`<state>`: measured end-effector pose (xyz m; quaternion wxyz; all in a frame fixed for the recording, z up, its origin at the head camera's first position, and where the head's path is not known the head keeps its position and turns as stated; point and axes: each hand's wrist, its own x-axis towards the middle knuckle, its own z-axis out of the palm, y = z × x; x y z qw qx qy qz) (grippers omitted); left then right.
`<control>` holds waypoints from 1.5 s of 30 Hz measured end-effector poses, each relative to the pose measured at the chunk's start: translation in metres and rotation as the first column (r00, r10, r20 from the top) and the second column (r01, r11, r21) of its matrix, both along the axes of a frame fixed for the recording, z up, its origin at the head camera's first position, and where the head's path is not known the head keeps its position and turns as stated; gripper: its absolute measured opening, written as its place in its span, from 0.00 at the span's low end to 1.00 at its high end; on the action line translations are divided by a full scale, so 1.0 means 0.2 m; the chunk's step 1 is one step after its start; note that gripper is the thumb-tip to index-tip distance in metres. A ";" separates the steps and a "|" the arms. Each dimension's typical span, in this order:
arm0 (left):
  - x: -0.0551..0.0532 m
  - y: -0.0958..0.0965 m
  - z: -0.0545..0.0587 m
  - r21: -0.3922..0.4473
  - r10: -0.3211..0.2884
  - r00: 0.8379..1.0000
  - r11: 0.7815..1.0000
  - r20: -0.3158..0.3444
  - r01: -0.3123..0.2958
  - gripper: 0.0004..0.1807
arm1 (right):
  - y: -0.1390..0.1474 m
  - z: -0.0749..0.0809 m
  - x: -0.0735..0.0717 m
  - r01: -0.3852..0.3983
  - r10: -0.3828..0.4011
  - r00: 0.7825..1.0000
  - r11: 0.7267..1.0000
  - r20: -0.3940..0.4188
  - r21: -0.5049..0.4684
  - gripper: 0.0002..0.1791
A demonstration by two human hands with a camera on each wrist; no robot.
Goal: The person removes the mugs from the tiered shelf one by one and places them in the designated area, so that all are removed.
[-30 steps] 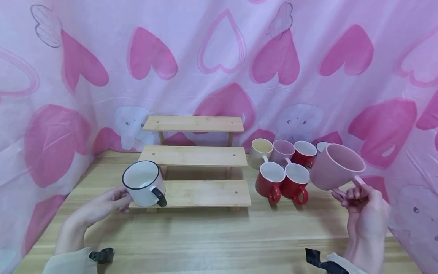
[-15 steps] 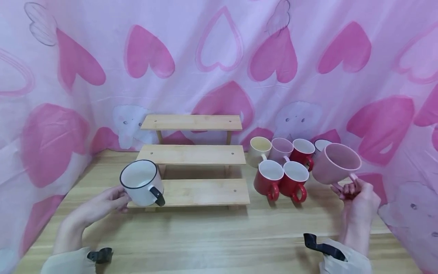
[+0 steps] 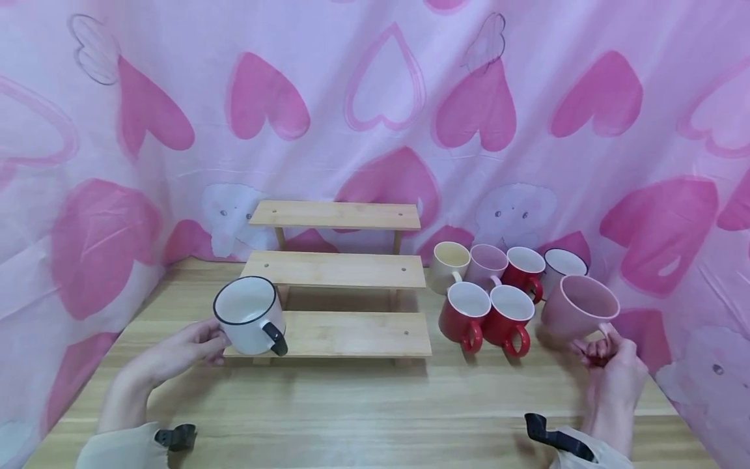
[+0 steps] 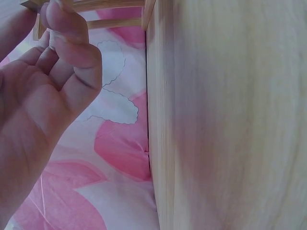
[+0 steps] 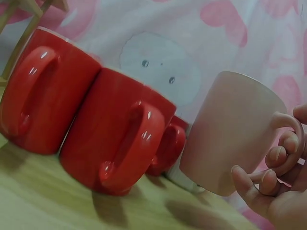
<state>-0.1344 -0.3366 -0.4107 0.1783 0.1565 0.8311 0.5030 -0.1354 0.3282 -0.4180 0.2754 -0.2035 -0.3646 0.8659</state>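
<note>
My right hand (image 3: 615, 374) holds a pink mug (image 3: 577, 309) by its handle. In the right wrist view that mug (image 5: 230, 134) tilts just above the table beside the red mugs. My left hand (image 3: 181, 352) is at the left end of a three-tier wooden rack (image 3: 357, 333). The left wrist view shows the fingers (image 4: 72, 50) pinching a wooden corner of the rack (image 4: 29, 5). A white mug with a black rim and black handle (image 3: 249, 316) stands on the lowest tier, right by the left hand.
Two red mugs (image 3: 465, 316) (image 3: 508, 319) stand in front at the rack's right. Behind them are a cream mug (image 3: 448, 268), a lilac mug (image 3: 485, 266), another red mug (image 3: 523, 270) and a black-rimmed white mug (image 3: 561, 270). A pink heart-print cloth (image 3: 375, 98) hangs behind.
The pink mug in my right hand has come down toward the table, uncovering more of the white mug behind it. My left hand has stayed at the rack.
</note>
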 end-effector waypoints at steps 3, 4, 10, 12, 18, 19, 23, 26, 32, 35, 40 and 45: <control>0.00 0.00 0.00 0.000 0.003 1.000 1.000 0.007 -0.003 0.13 | 0.00 -0.03 -0.01 0.007 -0.007 1.000 1.000 0.021 -0.003 0.19; -0.01 0.00 0.00 -0.001 -0.002 1.000 1.000 0.005 0.002 0.13 | 0.01 -0.04 -0.01 0.005 -0.005 1.000 1.000 0.021 0.002 0.20; -0.01 0.00 0.01 0.004 0.004 1.000 1.000 0.013 -0.004 0.13 | 0.00 -0.08 -0.01 -0.048 0.048 0.999 0.999 0.014 -0.017 0.19; 0.00 0.00 0.01 -0.005 0.011 1.000 1.000 0.015 -0.011 0.13 | 0.00 -0.09 -0.01 -0.067 0.068 0.997 0.997 0.024 -0.042 0.19; 0.01 -0.01 0.01 -0.017 0.015 1.000 1.000 0.013 -0.015 0.14 | -0.02 -0.11 -0.02 -0.100 0.105 0.991 0.993 0.081 -0.065 0.18; 0.01 0.00 0.01 -0.014 0.016 1.000 1.000 0.015 -0.015 0.13 | -0.02 -0.12 -0.02 -0.104 0.109 0.990 0.992 0.084 -0.066 0.18; 0.00 0.00 0.01 0.000 0.007 1.000 1.000 0.011 -0.007 0.12 | -0.03 -0.14 -0.03 -0.091 0.097 0.991 0.994 0.097 -0.067 0.19; 0.00 0.00 0.00 0.010 0.003 1.000 1.000 0.006 -0.003 0.12 | -0.04 -0.15 -0.04 -0.088 0.093 0.991 0.994 0.092 -0.060 0.20; 0.01 -0.01 0.01 0.003 0.022 1.000 1.000 0.008 -0.022 0.13 | -0.04 -0.17 -0.05 -0.094 0.098 0.992 0.994 0.075 -0.055 0.21; 0.01 -0.01 0.01 0.004 0.023 1.000 1.000 0.008 -0.023 0.13 | -0.04 -0.18 -0.05 -0.097 0.101 0.992 0.994 0.070 -0.057 0.21; 0.01 -0.01 0.01 0.012 0.016 1.000 1.000 0.008 -0.016 0.12 | -0.04 -0.18 -0.05 -0.112 0.115 0.991 0.992 0.067 -0.055 0.22; 0.01 -0.01 0.01 0.024 -0.002 1.000 1.000 -0.002 0.002 0.10 | -0.03 -0.19 -0.03 -0.136 0.137 0.987 0.991 0.080 -0.014 0.23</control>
